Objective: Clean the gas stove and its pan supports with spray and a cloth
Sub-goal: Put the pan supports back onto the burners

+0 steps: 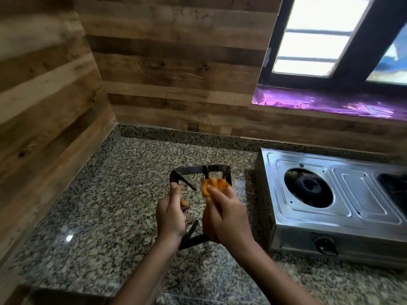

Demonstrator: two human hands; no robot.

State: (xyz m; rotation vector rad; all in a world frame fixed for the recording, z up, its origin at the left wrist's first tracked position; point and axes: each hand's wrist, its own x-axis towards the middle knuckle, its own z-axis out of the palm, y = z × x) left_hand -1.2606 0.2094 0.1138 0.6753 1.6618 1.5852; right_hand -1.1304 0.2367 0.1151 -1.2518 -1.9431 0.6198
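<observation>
stove [363,188]: right side cut off | cloth [208,186]: blurred, seemingly bunched

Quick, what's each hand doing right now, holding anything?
Left hand: grips the pan support by its left side, lifted above the counter.
Right hand: holds the orange cloth against the support's right side.

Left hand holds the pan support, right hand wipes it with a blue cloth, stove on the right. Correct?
No: the cloth is orange, not blue, per the head view. Left hand holds the pan support, right hand wipes it, stove on the right.
</observation>
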